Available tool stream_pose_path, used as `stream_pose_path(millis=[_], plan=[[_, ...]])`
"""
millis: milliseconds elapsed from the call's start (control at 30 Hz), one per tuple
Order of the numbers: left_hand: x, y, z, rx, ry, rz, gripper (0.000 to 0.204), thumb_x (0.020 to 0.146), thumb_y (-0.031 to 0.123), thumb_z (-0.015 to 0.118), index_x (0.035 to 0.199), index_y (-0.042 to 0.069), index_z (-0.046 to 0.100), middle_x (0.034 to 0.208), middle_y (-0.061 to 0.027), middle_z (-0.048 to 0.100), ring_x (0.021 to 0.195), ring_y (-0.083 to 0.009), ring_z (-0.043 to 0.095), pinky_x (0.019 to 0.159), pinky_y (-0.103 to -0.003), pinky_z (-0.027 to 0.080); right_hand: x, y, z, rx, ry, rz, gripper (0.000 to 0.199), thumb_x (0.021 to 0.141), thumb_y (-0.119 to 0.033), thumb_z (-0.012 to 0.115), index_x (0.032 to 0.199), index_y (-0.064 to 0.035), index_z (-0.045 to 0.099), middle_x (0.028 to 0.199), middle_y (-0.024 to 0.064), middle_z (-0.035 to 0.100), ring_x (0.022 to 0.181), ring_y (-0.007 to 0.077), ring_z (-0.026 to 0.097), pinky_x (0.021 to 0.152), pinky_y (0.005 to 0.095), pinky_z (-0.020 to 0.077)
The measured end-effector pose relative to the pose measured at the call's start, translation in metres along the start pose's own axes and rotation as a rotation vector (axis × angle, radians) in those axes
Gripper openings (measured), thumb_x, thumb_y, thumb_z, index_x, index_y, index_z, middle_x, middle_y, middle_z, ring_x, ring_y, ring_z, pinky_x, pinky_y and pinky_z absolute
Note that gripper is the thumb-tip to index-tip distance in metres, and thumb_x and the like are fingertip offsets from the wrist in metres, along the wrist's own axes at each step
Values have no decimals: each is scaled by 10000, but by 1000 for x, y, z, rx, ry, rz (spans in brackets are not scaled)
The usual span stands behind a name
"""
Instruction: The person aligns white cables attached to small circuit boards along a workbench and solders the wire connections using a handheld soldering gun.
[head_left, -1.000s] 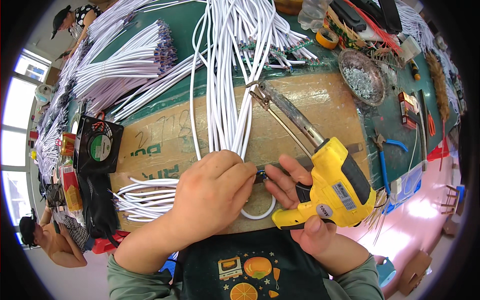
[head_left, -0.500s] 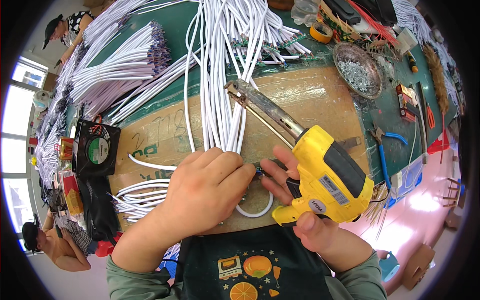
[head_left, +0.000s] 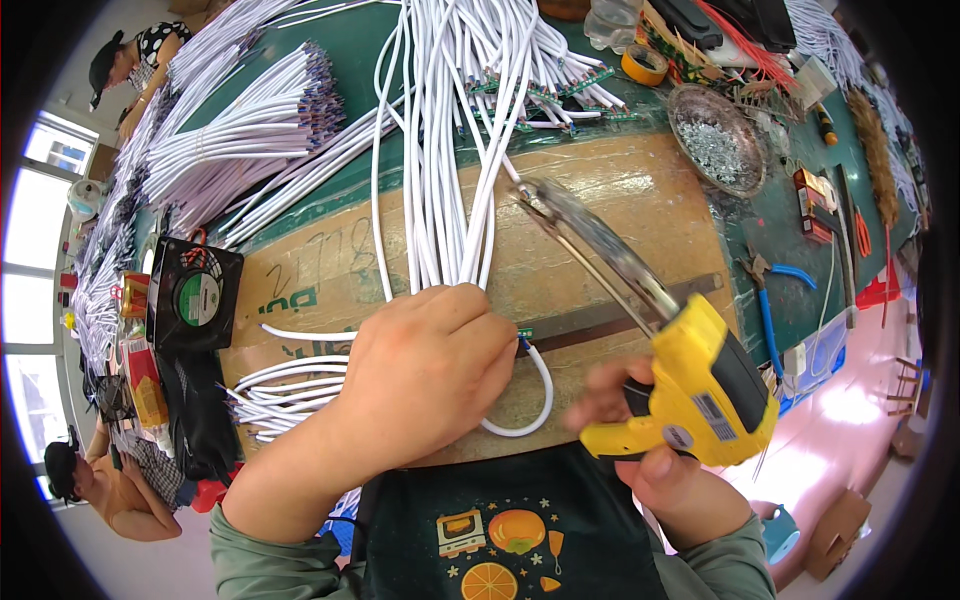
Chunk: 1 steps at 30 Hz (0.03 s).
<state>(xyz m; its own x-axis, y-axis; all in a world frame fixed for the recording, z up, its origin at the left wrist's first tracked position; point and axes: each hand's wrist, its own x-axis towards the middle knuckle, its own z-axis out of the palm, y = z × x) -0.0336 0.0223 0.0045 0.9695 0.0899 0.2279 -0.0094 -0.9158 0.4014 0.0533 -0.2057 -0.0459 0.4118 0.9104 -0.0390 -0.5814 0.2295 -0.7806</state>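
My left hand is closed around a white cable, its fingertips hidden behind the knuckles. This cable curls in a loop to the right of the hand. At the cable's end a small green circuit board peeks out beside the fingers. My right hand grips a yellow and black soldering gun by its handle. Its long metal tip points up and left, blurred by motion, clear of the board. Straight white cables run from the back of the table to under my left hand.
A cardboard sheet covers the work area. Left are bundled cables and a black fan. Right lie a metal bowl of shiny bits, orange tape and blue-handled cutters. Two people work at left.
The soldering gun has swung right and slightly down, away from my left hand. The green board beside my left fingers now shows more.
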Motion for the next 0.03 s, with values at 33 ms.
stream_pose_path(millis=[33], plan=[[2, 1, -1, 1, -18, -2, 80, 761, 87, 712, 833, 75, 680, 728, -67, 585, 653, -267, 604, 562, -375, 480, -14, 2, -9, 13, -26, 93, 838, 870, -434, 698, 1516, -201, 217, 1496, 138, 326, 1392, 318, 353, 1130, 446, 309]])
